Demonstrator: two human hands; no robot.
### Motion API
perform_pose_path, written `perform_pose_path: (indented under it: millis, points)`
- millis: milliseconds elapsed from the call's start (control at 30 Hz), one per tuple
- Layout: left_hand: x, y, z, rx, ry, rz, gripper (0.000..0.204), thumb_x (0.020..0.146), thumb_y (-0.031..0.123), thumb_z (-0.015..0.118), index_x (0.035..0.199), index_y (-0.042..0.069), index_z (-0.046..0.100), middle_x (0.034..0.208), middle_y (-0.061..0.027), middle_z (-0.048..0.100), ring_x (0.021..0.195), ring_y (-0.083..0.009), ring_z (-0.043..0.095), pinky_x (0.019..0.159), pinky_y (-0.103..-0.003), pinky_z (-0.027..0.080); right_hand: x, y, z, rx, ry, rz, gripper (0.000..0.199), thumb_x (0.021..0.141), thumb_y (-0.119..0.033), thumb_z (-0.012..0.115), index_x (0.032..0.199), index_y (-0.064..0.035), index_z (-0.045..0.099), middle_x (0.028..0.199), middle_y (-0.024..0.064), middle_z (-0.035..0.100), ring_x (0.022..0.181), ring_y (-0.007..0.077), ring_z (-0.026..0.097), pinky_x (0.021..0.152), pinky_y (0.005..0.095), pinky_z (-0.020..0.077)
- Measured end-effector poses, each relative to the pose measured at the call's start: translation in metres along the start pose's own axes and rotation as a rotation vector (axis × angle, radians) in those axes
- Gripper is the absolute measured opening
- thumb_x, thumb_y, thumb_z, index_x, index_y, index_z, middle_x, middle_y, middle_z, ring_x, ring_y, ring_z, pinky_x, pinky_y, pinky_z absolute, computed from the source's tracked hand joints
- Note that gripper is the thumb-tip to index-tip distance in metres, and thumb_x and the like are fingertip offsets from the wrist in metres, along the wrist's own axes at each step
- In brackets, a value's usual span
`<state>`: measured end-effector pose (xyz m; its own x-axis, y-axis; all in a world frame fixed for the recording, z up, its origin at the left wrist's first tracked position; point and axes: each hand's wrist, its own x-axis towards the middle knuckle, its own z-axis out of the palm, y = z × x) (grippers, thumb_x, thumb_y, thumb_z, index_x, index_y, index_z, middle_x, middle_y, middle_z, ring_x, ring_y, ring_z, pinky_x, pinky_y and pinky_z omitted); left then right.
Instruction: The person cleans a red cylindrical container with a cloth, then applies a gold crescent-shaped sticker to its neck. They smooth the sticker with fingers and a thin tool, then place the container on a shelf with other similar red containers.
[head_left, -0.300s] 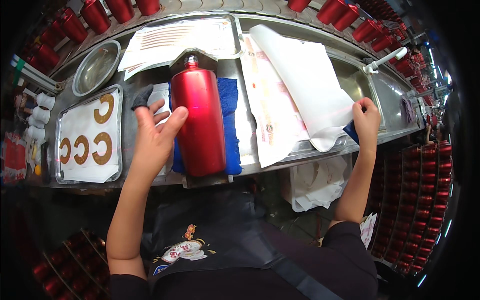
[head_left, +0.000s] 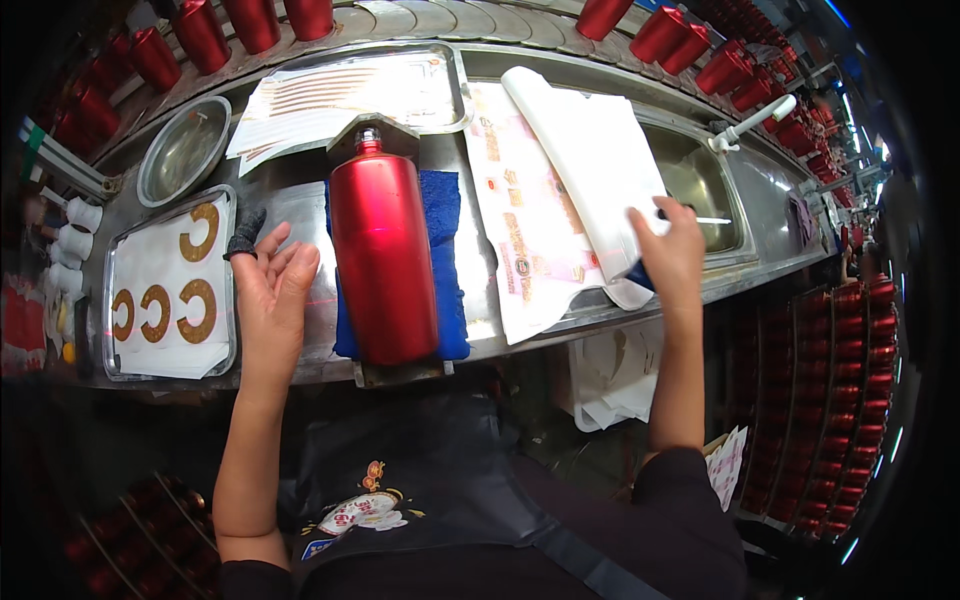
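In the head view, a glossy red bottle (head_left: 385, 265) with a silver neck (head_left: 369, 138) lies over a blue cloth (head_left: 444, 215), neck pointing away from the person. The left hand (head_left: 272, 298) is loosely spread and holds nothing, just beside the bottle. The right hand (head_left: 672, 255) is bent near white paper (head_left: 590, 150), a dark blue thing (head_left: 640, 275) by its palm; I cannot tell whether it grips this. Both bare forearms (head_left: 255, 450) reach forward.

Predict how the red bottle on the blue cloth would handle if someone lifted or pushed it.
The red bottle is probably stiff, since its outline shows no sagging. Its smooth, glossy surface might feel slippery. Lying on its side, it could roll, though the blue cloth beneath and metal bracket by its neck may check that.
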<state>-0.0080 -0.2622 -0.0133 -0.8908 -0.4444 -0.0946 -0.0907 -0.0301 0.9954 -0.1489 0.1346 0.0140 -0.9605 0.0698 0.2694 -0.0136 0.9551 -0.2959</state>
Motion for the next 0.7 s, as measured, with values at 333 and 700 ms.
perform_pose_path:
  millis: [333,700]
  points:
    - [-0.021,-0.013,-0.032,-0.013,0.094,-0.035,0.052,0.1,0.028,0.06,0.137,0.001,0.036,0.143,-0.0205,0.046,0.126,-0.0234,0.052,0.111,-0.038,0.037,0.054,-0.031,0.044,-0.225,-0.124,-0.098,0.025,0.087,-0.025,0.059,0.091,-0.0031,0.069,0.09,0.0219,0.069,0.088,0.0418,0.067,0.079,0.0496,0.0532]
    - [-0.013,-0.02,-0.035,-0.048,0.087,0.004,0.051,0.101,0.034,0.059,0.132,-0.001,0.038,0.142,-0.0205,0.049,0.127,-0.0262,0.053,0.111,-0.039,0.038,0.058,0.044,-0.032,0.113,0.327,-0.073,0.024,0.091,-0.02,0.063,0.106,-0.003,0.071,0.09,0.0206,0.071,0.084,0.0364,0.07,0.075,0.0413,0.0529]
